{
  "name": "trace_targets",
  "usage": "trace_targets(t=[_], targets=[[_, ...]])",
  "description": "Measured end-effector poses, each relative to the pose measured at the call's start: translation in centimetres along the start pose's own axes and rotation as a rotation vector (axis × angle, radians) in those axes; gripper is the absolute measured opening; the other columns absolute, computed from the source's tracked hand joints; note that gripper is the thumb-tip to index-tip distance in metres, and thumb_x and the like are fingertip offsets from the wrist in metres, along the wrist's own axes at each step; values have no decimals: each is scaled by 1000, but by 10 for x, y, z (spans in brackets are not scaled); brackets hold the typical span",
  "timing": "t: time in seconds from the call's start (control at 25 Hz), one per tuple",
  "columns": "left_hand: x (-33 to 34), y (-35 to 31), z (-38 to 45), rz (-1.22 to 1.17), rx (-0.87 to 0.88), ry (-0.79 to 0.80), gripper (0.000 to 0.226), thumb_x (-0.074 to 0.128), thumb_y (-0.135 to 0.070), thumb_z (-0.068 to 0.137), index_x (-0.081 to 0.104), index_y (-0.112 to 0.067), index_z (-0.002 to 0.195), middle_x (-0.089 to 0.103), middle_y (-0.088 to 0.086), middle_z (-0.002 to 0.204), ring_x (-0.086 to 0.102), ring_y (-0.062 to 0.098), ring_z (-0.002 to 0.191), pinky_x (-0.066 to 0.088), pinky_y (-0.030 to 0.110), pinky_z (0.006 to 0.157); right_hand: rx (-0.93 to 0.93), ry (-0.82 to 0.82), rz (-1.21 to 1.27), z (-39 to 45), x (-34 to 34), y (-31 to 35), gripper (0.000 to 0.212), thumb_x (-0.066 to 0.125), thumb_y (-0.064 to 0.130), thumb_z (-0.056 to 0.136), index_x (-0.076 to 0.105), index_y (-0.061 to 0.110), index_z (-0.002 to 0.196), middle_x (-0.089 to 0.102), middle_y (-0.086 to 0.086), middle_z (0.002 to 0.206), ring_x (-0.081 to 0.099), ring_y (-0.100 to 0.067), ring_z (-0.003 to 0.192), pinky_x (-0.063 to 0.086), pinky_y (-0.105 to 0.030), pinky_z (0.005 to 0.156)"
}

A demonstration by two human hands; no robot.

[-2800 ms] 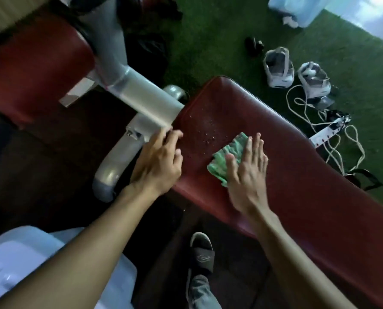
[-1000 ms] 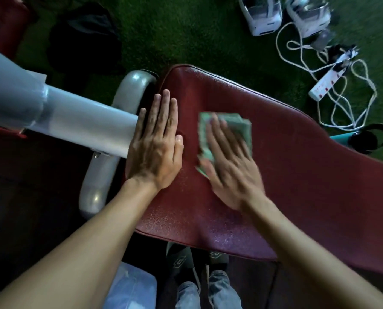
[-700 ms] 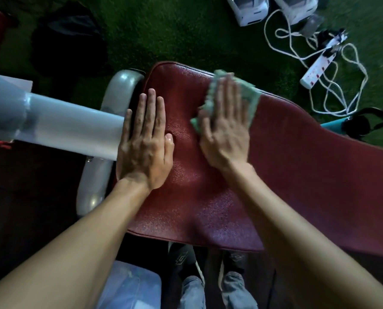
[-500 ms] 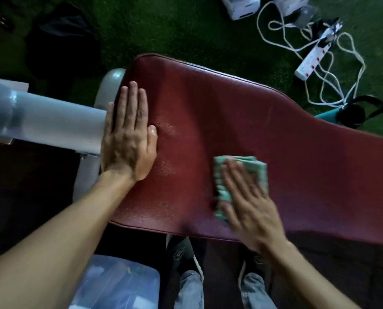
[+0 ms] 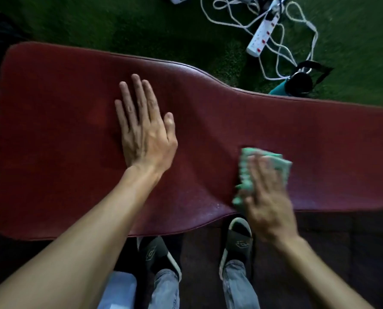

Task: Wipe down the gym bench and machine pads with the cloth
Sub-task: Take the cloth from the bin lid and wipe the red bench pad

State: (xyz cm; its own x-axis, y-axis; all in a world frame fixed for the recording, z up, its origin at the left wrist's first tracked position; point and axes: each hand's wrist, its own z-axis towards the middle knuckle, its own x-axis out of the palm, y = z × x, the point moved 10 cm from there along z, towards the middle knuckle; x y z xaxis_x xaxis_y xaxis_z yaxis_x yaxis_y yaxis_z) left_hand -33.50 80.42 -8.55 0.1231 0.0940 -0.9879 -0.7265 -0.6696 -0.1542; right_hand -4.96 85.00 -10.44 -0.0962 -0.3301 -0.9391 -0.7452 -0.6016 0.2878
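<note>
Cloth (image 5: 282, 167) under right hand (image 5: 266, 197) — left hand (image 5: 145, 130) apart.

Both forearms are bare, with no sleeves, watch or jewellery showing. The left hand (image 5: 145, 132) and right hand (image 5: 268, 197) wear no gloves; the right one is blurred. Below them, light blue-grey jeans (image 5: 237, 284) reach down to the feet. The person wears dark slide sandals (image 5: 238, 241) with pale edges and a small outlined logo on each strap.
</note>
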Motion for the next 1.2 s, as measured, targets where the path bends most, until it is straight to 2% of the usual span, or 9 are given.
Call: trace_targets(t=[0.12, 0.24, 0.36, 0.48, 0.6, 0.72, 0.84, 1.0, 1.2], targets=[[7, -23, -7, 59, 115, -3, 70, 27, -39, 105, 3, -9, 164, 0, 10, 173, -1, 28, 160, 3, 51, 129, 513, -126, 94, 58, -23, -100, 72, 23, 44, 101, 6, 13, 163, 1, -7, 173, -3, -20, 160, 7, -56, 128], [7, -17, -5, 87, 77, 12, 71, 28, -38, 104, 3, -8, 163, 0, 12, 173, -1, 30, 160, 3, 52, 129, 145, -110, 99, 107, -16, 9, 73, 30, 41, 100, 11, 12, 163, 7, -9, 173, 3, -24, 161, 1, -49, 131], [12, -44, -11, 23, 83, 48, 74, 31, -35, 100, 6, -5, 163, 2, 15, 172, 0, 34, 160, 2, 52, 129, -176, 72, 31, 17, 14, 43, 74, 43, 40, 101, 10, 20, 164, 5, 1, 174, 0, -13, 160, -1, -34, 131], [34, -144, -41, -22, 349, 92, 75, 36, -36, 97, 13, -8, 163, 8, 12, 172, 5, 30, 160, 3, 51, 129, 98, 5, 33, -22, -3, -78, 71, 33, 44, 103, 5, 23, 164, 1, 2, 174, -8, -9, 160, -6, -33, 130], [52, -201, -58, -18, 365, 89, 74, 34, -35, 97, 15, -7, 163, 9, 11, 172, 6, 30, 160, 5, 50, 129, 528, -134, 129, 36, -28, -152, 71, 25, 46, 102, 5, 20, 164, -1, -1, 174, -4, -16, 160, 3, -46, 131], [57, -203, -56, 33, 314, 83, 74, 33, -35, 97, 14, -8, 163, 9, 11, 172, 6, 30, 160, 5, 50, 129, 240, -63, 61, 67, -25, -107, 72, 28, 45, 102, 4, 19, 164, -1, -2, 174, -4, -17, 161, 2, -44, 131], [54, -205, -56, 22, 305, 75, 75, 35, -32, 96, 15, -6, 163, 9, 12, 172, 6, 30, 160, 7, 50, 129, -1, 122, 53, 8, -23, -110, 75, 28, 54, 101, -1, 27, 164, -10, 7, 173, -13, -9, 159, -2, -38, 131], [58, -233, -49, 11, 279, 56, 73, 36, -33, 98, 14, -7, 163, 10, 11, 173, 7, 27, 160, 7, 51, 129, 265, -37, 64, 0, -32, -144, 76, 20, 53, 101, -2, 15, 164, -12, -4, 173, -14, -19, 160, -3, -44, 131], [64, -233, -49, 96, 262, 67, 73, 31, -33, 100, 6, -7, 163, 2, 11, 173, 1, 29, 160, 3, 52, 129, 557, -208, 40, 102, -53, -190, 73, 20, 47, 105, 4, 6, 163, 0, -14, 173, -2, -27, 161, 6, -51, 130]])
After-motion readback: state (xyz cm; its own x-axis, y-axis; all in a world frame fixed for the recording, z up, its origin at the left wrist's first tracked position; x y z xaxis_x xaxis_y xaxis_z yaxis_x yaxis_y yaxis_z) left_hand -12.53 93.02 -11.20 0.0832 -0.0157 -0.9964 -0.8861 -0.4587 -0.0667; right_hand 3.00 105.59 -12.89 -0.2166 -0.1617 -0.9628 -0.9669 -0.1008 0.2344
